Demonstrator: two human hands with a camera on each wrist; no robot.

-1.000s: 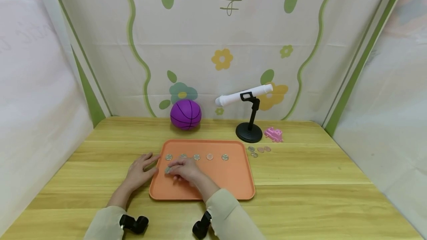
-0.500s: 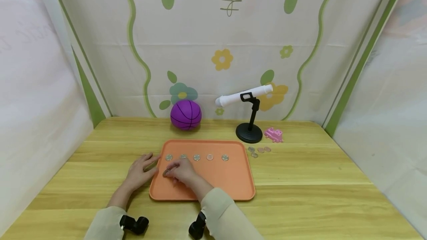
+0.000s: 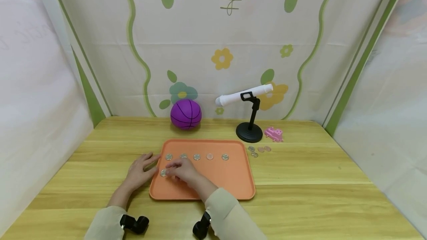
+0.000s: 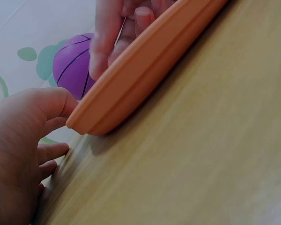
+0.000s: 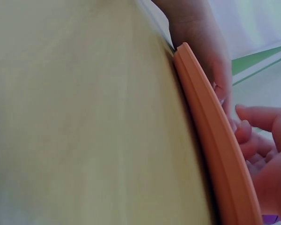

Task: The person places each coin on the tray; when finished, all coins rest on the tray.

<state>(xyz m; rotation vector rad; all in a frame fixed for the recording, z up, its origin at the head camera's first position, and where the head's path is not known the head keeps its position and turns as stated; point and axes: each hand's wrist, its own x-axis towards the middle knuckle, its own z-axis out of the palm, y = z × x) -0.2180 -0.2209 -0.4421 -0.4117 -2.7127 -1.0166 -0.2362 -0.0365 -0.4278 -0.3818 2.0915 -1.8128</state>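
Observation:
My right hand (image 3: 184, 170) is over the left part of an orange tray (image 3: 217, 184), its fingertips right at the edge of a silver coin (image 3: 163, 173) lying flat there. In the right wrist view the thumb and fingers of that hand (image 5: 269, 150) are apart, and the coin is hidden. Along the tray's far side runs a row of several coins, among them a silver coin (image 3: 169, 157) at the left end and a copper-coloured coin (image 3: 209, 156). My left hand (image 3: 139, 172) rests on the table with fingers touching the tray's left edge.
Several loose coins (image 3: 261, 149) lie on the table just right of the tray. Behind it are a purple ball (image 3: 186, 114), a white microphone (image 3: 233, 98) on a black stand (image 3: 249, 132), and a small pink toy (image 3: 274, 134). Patterned cloth (image 3: 190, 62) hangs behind the table.
The silver coin, earlier pinched in my right fingers, has come down slightly left and towards me and now lies flat on the tray, the fingers loosened beside it. The left hand stayed still.

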